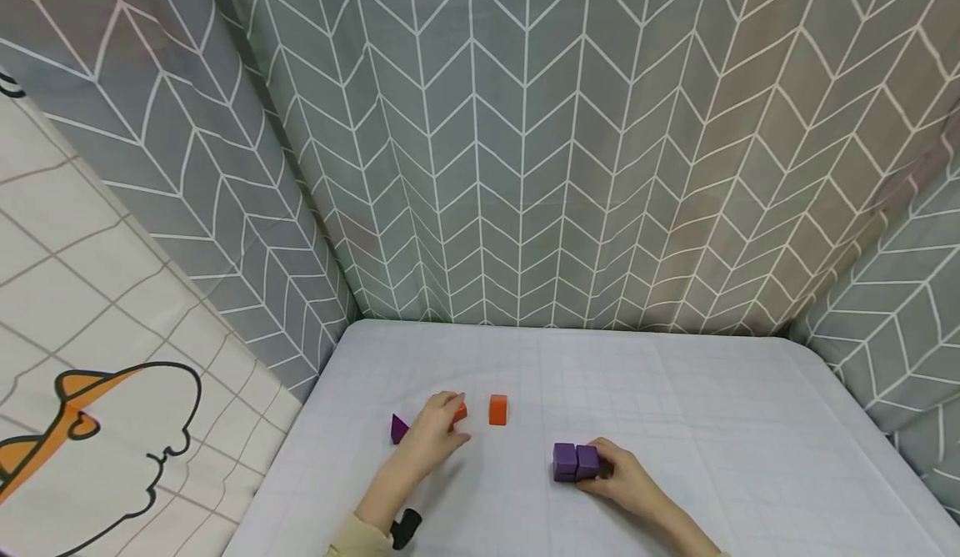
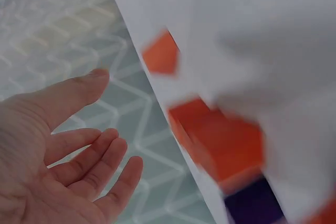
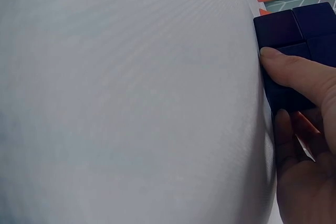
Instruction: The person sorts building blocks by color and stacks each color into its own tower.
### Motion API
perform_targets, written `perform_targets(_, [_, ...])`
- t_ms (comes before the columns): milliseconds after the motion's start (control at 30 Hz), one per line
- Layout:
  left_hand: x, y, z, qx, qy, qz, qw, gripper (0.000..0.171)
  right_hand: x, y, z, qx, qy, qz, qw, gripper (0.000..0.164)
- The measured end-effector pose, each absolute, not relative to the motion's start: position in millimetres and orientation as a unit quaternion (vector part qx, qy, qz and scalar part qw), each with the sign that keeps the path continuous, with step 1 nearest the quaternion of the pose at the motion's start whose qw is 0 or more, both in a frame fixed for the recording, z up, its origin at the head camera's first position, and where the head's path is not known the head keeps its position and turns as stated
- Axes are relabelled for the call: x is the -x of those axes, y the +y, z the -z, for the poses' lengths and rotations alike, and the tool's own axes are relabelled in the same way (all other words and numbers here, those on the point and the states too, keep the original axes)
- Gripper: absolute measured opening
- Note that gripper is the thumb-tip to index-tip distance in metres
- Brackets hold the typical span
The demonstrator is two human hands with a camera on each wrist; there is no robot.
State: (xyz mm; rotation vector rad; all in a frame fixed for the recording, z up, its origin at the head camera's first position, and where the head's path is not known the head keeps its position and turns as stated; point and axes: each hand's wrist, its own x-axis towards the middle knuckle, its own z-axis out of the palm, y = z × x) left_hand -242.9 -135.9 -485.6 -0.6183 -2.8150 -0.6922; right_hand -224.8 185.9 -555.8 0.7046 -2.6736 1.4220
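Observation:
My left hand (image 1: 433, 430) hovers among blocks at the left of the table, palm facing inward and fingers loosely spread. Just past its fingertips is an orange block (image 1: 460, 413), partly hidden by the hand. Behind the hand sits a purple pointed block (image 1: 399, 429). In the left wrist view nothing lies between the fingers (image 2: 118, 156); blurred orange blocks (image 2: 223, 137) stand beyond. My right hand (image 1: 626, 480) grips purple cubes (image 1: 588, 462) set together in a block, its thumb (image 3: 286, 66) pressing the near face. The other fingers curl below, partly hidden.
An upright orange block (image 1: 498, 409) stands between the two hands. A black object (image 1: 406, 529) is at the left wrist. The white-covered table (image 1: 675, 390) ends at a grey patterned curtain (image 1: 525, 165) at the back and sides.

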Motion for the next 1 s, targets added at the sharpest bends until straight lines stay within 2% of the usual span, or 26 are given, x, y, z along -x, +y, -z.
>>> perform_targets(167, [241.4, -178.4, 490.6, 0.159, -0.950, 0.249, 0.104, 0.055, 226.1, 186.7, 556.3, -0.220, -0.860, -0.461, 0.014, 0.036])
perform_targets(400, [239.1, -214.8, 503.3, 0.112, -0.962, 0.231, 0.095, 0.053, 226.8, 187.7, 557.7, -0.215, -0.862, -0.459, 0.001, 0.035])
perform_targets(700, [242.6, -223.8, 513.2, 0.135, -0.954, 0.243, 0.109, 0.051, 224.8, 186.9, 556.8, -0.227, -0.858, -0.461, 0.007, 0.033])
perform_targets(1000, [245.9, -222.0, 516.8, 0.135, -0.953, 0.246, 0.112, 0.030, 225.3, 187.8, 556.4, -0.225, -0.855, -0.468, -0.007, 0.034])
